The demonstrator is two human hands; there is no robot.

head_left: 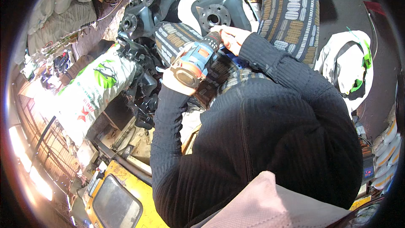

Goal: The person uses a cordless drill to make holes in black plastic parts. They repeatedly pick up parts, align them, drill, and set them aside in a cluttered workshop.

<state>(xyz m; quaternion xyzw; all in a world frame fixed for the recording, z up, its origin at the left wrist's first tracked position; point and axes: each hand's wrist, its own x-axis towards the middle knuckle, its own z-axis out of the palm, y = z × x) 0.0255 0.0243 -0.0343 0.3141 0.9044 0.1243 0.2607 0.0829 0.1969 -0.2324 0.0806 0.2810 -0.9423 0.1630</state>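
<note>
A blue cordless drill (pixel 196 59) with a black chuck is gripped in my left hand (pixel 178 84), its front end angled up and right. My right hand (pixel 233 39) is closed with fingertips bent together beside the chuck's tip. Whatever sits between those fingers is too small to make out. Just beyond both hands rests a dark grey metal part (pixel 230 6) with a round, holed flange around a central bore. The drill's tip is close to the flange's near edge; contact cannot be told.
Similar flanged grey parts (pixel 141 14) are piled at the far left. Patterned trousers (pixel 291 17) flank the work. A white and green sack (pixel 99 82) lies left, another white bag (pixel 348 63) right. A yellow machine panel (pixel 120 198) is at lower left.
</note>
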